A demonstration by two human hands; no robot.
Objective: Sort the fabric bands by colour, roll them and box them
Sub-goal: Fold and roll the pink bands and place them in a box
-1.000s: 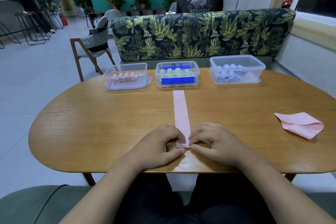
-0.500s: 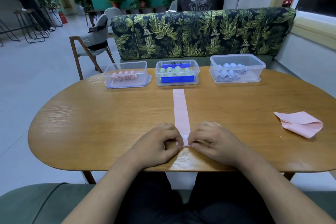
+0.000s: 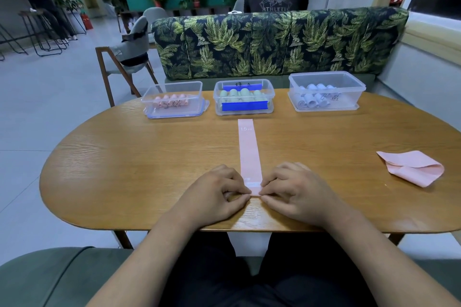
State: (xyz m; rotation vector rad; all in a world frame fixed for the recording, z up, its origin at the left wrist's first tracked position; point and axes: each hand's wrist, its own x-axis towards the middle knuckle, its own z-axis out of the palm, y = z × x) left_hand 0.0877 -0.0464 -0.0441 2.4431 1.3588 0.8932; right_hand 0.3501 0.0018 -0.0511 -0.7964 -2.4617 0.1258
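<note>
Pink band (image 3: 248,149) lies lengthwise, running straight away from us; our left hand (image 3: 214,194) and right hand (image 3: 296,192) pinch its near end, equally close, ready to roll forward.

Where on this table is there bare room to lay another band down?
Bare wood lies left of the pink strip, between the pink-roll box and the left hand, and right of it, between the pale-roll box and the folded pink band. Crowded: far edge, near middle.
</note>
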